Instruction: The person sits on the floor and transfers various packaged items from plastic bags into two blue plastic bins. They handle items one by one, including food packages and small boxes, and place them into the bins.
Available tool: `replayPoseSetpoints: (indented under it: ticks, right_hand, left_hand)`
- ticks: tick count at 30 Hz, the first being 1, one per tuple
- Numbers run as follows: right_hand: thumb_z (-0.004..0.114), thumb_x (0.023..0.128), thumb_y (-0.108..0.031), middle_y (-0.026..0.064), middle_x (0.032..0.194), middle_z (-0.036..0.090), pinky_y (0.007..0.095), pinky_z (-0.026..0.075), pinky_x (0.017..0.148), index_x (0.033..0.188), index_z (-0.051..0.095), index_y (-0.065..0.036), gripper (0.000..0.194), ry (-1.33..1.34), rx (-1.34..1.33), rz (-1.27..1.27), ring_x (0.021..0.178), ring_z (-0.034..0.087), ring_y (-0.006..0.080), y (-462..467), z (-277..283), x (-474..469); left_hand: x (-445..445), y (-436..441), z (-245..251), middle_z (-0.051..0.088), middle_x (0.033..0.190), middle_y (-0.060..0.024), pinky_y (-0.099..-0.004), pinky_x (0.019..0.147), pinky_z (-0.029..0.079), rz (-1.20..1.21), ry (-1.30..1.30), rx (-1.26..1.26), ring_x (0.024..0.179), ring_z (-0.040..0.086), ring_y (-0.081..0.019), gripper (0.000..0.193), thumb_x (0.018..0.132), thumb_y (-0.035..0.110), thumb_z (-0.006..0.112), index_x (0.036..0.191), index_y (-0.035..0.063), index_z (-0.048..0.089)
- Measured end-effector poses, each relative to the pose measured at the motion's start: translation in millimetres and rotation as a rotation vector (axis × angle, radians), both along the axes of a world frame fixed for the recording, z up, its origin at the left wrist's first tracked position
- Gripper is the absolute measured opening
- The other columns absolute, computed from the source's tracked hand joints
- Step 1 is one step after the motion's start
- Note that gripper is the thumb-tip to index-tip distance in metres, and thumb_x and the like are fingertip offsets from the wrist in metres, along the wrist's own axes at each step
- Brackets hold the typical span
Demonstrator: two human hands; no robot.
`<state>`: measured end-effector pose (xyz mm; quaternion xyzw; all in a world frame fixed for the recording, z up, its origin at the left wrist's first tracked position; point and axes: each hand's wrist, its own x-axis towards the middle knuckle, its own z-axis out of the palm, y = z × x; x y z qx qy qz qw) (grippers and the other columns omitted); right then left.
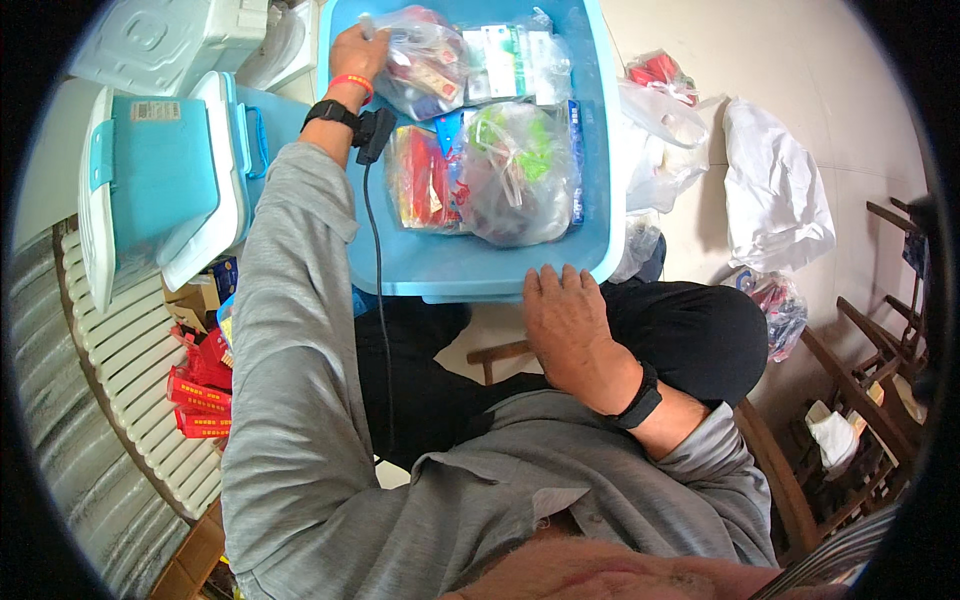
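Observation:
A blue plastic tub (480, 271) with several bagged goods inside stands before me. My left hand (360, 56), at its far left corner, grips the gathered top of a clear plastic bag (424, 64). Dark red and pale packages show through that bag. My right hand (570, 330) lies flat with its fingertips on the tub's near rim, holding nothing. Nearer me in the tub sits a knotted clear bag (517, 187) with something bright green inside. Beside it are red and yellow packets (424, 176). White-and-green boxes (502, 60) in clear wrap lie at the back.
To the left, a light-blue and white storage box (161, 157) lies tipped beside a white foam box (165, 45). Red cartons (199, 390) are below it. White plastic bags (664, 142) and a white sack (776, 187) lie right, near wooden furniture (862, 360). A black cable (377, 247) hangs from my left wrist.

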<state>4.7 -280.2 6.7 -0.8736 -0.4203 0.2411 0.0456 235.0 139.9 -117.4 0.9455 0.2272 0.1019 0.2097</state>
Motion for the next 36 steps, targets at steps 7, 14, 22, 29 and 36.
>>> replayPoseSetpoints:
  ticks: [7, 14, 22, 29, 36]
  right_hand:
    - [0.072, 0.076, -0.01, 0.0199, 0.117, 0.058, 0.046, 0.044, 0.103, 0.134, 0.052, 0.01, 0.064, 0.076, -0.007, -0.003, 0.113, 0.057, 0.0369, -4, 3, -1]
    - [0.07, 0.082, -0.021, 0.0113, 0.1, 0.062, 0.0393, 0.048, 0.088, 0.111, 0.064, 0.001, 0.037, -0.126, 0.062, 0.059, 0.095, 0.06, 0.0268, -7, -4, -6]
    - [0.08, 0.08, -0.028, 0.0142, 0.104, 0.066, 0.0433, 0.055, 0.088, 0.107, 0.065, 0.0, 0.042, -0.003, 0.026, 0.075, 0.101, 0.067, 0.0313, -1, 5, -6]
    - [0.078, 0.083, -0.02, 0.0225, 0.11, 0.066, 0.0468, 0.054, 0.085, 0.116, 0.062, 0.003, 0.043, -0.063, 0.065, 0.213, 0.1, 0.066, 0.0402, 4, 1, -9]
    - [0.064, 0.088, -0.015, 0.0195, 0.101, 0.07, 0.0484, 0.055, 0.081, 0.104, 0.07, -0.006, 0.019, -0.306, 0.099, 0.203, 0.096, 0.067, 0.0386, 4, -59, 4]
  left_hand:
    - [-14, -1, -27, 0.073, 0.115, -0.0201, -0.0389, 0.094, 0.053, -0.097, 0.245, -0.105, 0.108, 0.07, -0.0312, 0.047, 0.088, 0.035, 0.073, 0.122, 0.0019, 0.07]
    - [-49, -7, 14, 0.065, 0.134, -0.0157, -0.0372, 0.092, 0.057, -0.079, 0.149, -0.206, 0.113, 0.067, -0.0263, 0.067, 0.092, 0.029, 0.074, 0.148, 0.0065, 0.047]
    - [-174, -132, 118, 0.072, 0.119, -0.0147, -0.0359, 0.089, 0.056, -0.719, 0.067, -0.402, 0.107, 0.069, -0.0194, 0.04, 0.094, 0.028, 0.07, 0.124, 0.0008, 0.067]
    - [-245, -221, 126, 0.072, 0.091, -0.0219, -0.0498, 0.077, 0.055, -0.803, 0.344, -0.079, 0.088, 0.07, -0.0415, 0.032, 0.077, 0.022, 0.069, 0.103, 0.0037, 0.074]
    - [-255, -257, 88, 0.071, 0.087, -0.0197, -0.0528, 0.071, 0.054, -0.757, 0.282, -0.08, 0.086, 0.07, -0.0417, 0.024, 0.073, 0.021, 0.069, 0.091, 0.0054, 0.073]
